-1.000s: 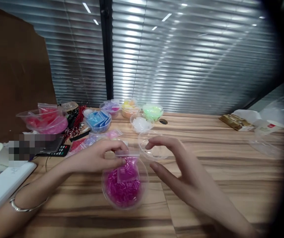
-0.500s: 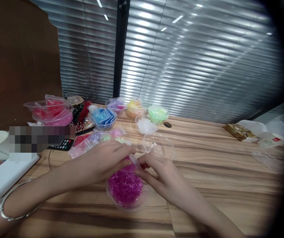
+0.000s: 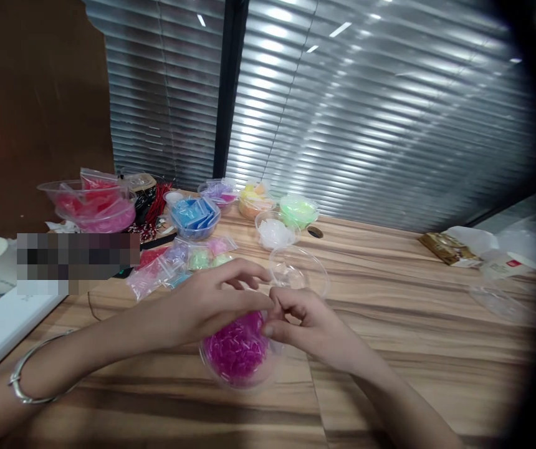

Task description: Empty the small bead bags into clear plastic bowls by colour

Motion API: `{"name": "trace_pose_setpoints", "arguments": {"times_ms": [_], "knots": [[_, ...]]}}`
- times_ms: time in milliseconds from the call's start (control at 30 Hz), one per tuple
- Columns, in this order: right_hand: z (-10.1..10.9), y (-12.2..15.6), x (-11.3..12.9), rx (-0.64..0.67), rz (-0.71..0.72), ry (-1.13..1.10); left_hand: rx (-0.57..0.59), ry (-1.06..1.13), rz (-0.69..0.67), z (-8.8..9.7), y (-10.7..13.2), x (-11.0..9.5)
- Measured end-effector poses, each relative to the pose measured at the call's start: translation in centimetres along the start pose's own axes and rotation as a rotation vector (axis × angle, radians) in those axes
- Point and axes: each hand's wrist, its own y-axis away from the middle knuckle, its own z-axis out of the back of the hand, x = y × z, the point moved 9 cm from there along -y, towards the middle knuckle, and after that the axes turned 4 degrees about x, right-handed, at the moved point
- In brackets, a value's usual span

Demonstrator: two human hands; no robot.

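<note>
A magenta bag (image 3: 253, 322), likely light, limp and slippery, best gripped by its top edge, sits over a clear bowl (image 3: 241, 383) on the desk (image 3: 389, 312), right hand (image 3: 312, 327) seemingly pinching it, left hand (image 3: 207, 302) half-curled, hold unclear.

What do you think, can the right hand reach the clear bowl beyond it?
Probably yes: the right hand is close to the clear bowl, with nothing seen blocking it, though it looks curled.
</note>
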Motion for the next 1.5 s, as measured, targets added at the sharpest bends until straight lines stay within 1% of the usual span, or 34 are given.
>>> {"name": "trace_pose_setpoints", "arguments": {"times_ms": [67, 133, 200, 267, 333, 400, 467, 533, 633, 700, 767, 867, 967, 1033, 1100, 1167, 1200, 1333, 1433, 1500], "knots": [[-0.7, -0.3, 0.0, 0.083, 0.037, -0.206, -0.109, -0.042, -0.057, 0.7, 0.6, -0.4], [-1.1, -0.5, 0.1, 0.134, 0.066, -0.341, -0.196, -0.071, -0.146, 1.3, 1.1, -1.0], [-1.2, -0.6, 0.2, 0.124, 0.071, -0.398, -0.259, -0.085, -0.228, 1.5, 1.5, -1.4], [-1.1, -0.6, 0.4, 0.078, 0.071, -0.374, -0.296, -0.081, -0.262, 1.7, 1.5, -1.5], [-0.9, -0.3, 1.0, 0.041, 0.086, -0.251, -0.260, -0.073, -0.266, 1.4, 1.2, -1.4], [-0.6, 0.2, 1.9, -0.003, 0.115, -0.018, -0.156, -0.073, -0.276, 0.8, 0.7, -1.5], [-0.1, 0.7, 2.6, -0.077, 0.138, 0.224, -0.035, -0.054, -0.289, 0.3, 0.4, -1.8], [0.6, 1.2, 2.9, -0.152, 0.143, 0.385, 0.033, -0.022, -0.287, 0.3, 0.2, -2.0], [1.3, 1.4, 3.0, -0.222, 0.166, 0.484, 0.070, -0.018, -0.216, 0.6, 0.0, -1.8], [1.5, 1.3, 3.0, -0.268, 0.188, 0.528, 0.106, -0.066, -0.119, 0.0, -0.2, -1.3], [1.5, 1.2, 2.7, -0.300, 0.181, 0.537, 0.127, -0.144, -0.007, -0.9, -0.2, -0.5], [0.9, 1.0, 2.1, -0.286, 0.150, 0.484, 0.043, -0.252, 0.082, -1.8, 0.0, 0.0], [0.4, 1.0, 2.0, -0.282, 0.147, 0.453, -0.042, -0.280, 0.064, -2.3, 0.2, -0.3], [0.4, 1.0, 2.1, -0.296, 0.152, 0.453, -0.054, -0.246, 0.012, -2.4, 0.2, -0.5], [0.7, 1.1, 2.2, -0.300, 0.152, 0.461, -0.089, -0.203, -0.054, -2.0, 0.2, -1.0], [1.1, 1.2, 2.4, -0.302, 0.149, 0.484, -0.110, -0.158, -0.062, -1.4, 0.1, -1.1], [1.3, 1.3, 2.5, -0.302, 0.144, 0.502, -0.106, -0.128, -0.036, -1.2, 0.0, -1.0], [1.7, 1.6, 2.8, -0.286, 0.113, 0.588, -0.021, 0.000, 0.149, -1.2, -0.3, -0.1], [1.8, 1.8, 3.0, -0.267, 0.088, 0.643, 0.017, 0.077, 0.213, -1.4, -0.2, 0.0], [1.9, 2.0, 3.0, -0.259, 0.073, 0.655, 0.000, 0.134, 0.251, -1.3, 0.1, 0.4]]}}
